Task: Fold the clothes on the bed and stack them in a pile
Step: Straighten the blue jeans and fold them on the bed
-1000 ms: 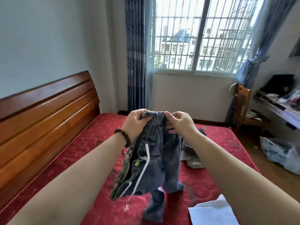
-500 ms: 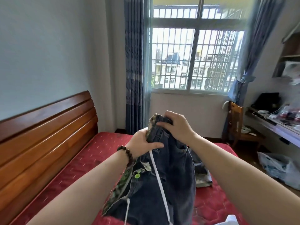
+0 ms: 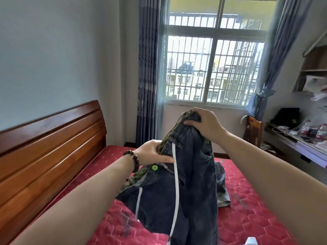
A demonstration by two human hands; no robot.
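Right hand (image 3: 206, 127): fingers curled over top of jeans (image 3: 191, 183) waistband, gripping, highest point of garment. Left hand (image 3: 153, 153): lower and nearer the headboard side, thumb across front of waistband, fingers behind cloth, pinching. Beaded bracelet (image 3: 133, 162) on left wrist.

Key relation: waistband runs on a slant between the two grips, right end high, left end low; rest of jeans hangs straight down from both hands. Long axis of garment near vertical, legs pointing toward bed (image 3: 247, 200), lower part out of frame at bottom edge. Both hands about equally near to waistband; right holds the corner, left holds a point partway along.

Judgement: waistband being sorted out and squared before folding; next move likely calls for levelling the two grips, then laying the jeans flat on the bed. Not confirmed.

Look of jeans: dark blue denim, camouflage-pattern lining showing at turned-over waistband, bright green button below left thumb, white drawstring (image 3: 175, 183) dangling down the front in two strands. Belt loop visible near waistband. Cloth limp, creased, heavy drape.

Further out: another crumpled garment (image 3: 223, 190) on the red quilted mattress beyond the jeans, toward far edge of bed. White item (image 3: 251, 241) at near right edge of bed, mostly cut off. No pile seen in view.
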